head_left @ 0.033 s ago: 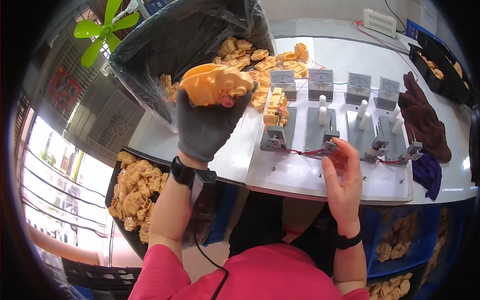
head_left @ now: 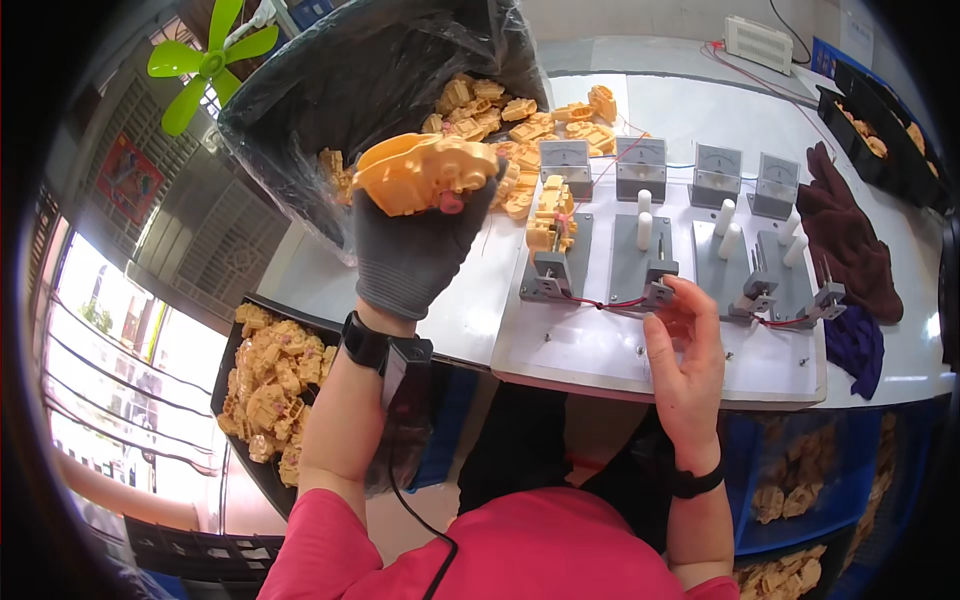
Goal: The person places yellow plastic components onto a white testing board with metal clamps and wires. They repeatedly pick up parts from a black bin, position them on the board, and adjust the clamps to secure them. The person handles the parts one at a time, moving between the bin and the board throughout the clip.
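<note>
The left hand (head_left: 415, 240), in a grey glove, is raised above the near-left part of the white table (head_left: 700, 110) and closed around a yellow plastic part (head_left: 425, 172), which sits on top of the fingers with a small pink piece showing at its underside. Just behind it, a black bag (head_left: 330, 90) gapes open, spilling a heap of yellow parts (head_left: 500, 115) onto the table; the bag's edge hangs near the table's left edge.

The bare right hand (head_left: 685, 355) rests at the front of a white board (head_left: 600, 350), fingers loosely curled, fingertips at a small grey clamp (head_left: 658, 283) and the red wire (head_left: 600, 303) leading from it; whether it actually pinches anything cannot be told. Another yellow part (head_left: 552, 215) stands on the leftmost fixture. Four grey meters (head_left: 640, 160) line the board's back. A dark red cloth (head_left: 845, 240) lies to the right, near the table's edge. Bare tabletop lies behind the meters. Below the table's left edge, a black tray (head_left: 235, 330) holds more yellow parts.
</note>
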Action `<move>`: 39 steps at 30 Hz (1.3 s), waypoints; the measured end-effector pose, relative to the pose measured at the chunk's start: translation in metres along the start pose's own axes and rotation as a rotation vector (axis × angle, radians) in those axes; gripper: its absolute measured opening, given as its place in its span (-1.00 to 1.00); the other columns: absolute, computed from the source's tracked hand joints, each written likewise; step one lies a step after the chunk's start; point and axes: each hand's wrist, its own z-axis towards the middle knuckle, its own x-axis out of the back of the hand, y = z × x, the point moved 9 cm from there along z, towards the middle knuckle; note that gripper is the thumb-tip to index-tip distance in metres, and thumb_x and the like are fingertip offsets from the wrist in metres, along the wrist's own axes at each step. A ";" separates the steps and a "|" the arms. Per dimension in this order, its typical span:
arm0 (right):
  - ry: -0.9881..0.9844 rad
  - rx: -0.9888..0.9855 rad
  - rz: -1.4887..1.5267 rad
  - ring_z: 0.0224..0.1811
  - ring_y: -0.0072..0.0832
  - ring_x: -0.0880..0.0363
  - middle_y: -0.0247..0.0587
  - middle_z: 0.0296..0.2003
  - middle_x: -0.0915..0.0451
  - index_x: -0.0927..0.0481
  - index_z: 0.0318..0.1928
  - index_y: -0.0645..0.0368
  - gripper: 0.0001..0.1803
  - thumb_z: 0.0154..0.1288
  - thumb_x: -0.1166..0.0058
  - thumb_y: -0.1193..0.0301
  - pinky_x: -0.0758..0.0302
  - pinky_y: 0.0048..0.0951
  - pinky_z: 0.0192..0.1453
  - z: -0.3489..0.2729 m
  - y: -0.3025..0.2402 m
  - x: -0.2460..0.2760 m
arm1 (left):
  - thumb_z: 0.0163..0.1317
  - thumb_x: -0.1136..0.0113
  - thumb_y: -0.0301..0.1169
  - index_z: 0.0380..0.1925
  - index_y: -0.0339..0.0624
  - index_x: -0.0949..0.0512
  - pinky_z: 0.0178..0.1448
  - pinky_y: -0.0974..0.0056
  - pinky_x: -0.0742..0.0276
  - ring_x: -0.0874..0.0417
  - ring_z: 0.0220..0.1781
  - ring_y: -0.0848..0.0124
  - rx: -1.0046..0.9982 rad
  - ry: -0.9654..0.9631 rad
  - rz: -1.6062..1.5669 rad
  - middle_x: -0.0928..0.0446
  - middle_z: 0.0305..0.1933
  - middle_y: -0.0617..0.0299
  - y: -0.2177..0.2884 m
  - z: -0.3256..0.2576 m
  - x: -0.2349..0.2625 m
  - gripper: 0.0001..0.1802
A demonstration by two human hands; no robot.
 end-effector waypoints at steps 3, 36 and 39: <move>0.000 -0.011 0.013 -0.14 -0.52 -0.55 -0.25 -0.06 -0.56 -0.48 0.21 0.18 -0.55 0.31 -0.19 0.51 -0.49 -0.46 -0.02 -0.001 0.003 0.000 | 0.48 0.07 -0.20 0.35 -0.53 -0.07 0.53 0.01 -0.33 -0.06 0.57 -0.12 -0.051 0.089 0.064 -0.03 0.48 -0.39 0.008 0.007 0.007 -0.33; 0.179 0.290 -0.260 0.01 -0.40 -0.49 -0.20 -0.03 -0.50 -0.44 0.23 0.17 -0.49 0.28 -0.24 0.45 -0.44 -0.42 0.00 -0.009 -0.031 0.009 | 0.34 -0.05 -0.51 0.22 -0.10 -0.30 0.45 0.06 -0.43 -0.28 0.51 0.04 -0.346 -0.125 1.195 -0.09 0.53 -0.12 -0.024 -0.051 -0.046 -0.55; -0.014 0.093 0.189 -0.10 -0.48 -0.52 -0.19 -0.03 -0.55 -0.38 0.28 0.24 -0.43 0.31 -0.26 0.38 -0.42 -0.45 -0.05 -0.014 -0.032 -0.010 | 0.23 -0.06 -0.48 0.40 -0.17 -0.18 0.43 0.02 -0.43 -0.32 0.48 -0.02 -0.030 0.012 0.657 -0.17 0.50 -0.16 -0.054 -0.045 -0.044 -0.30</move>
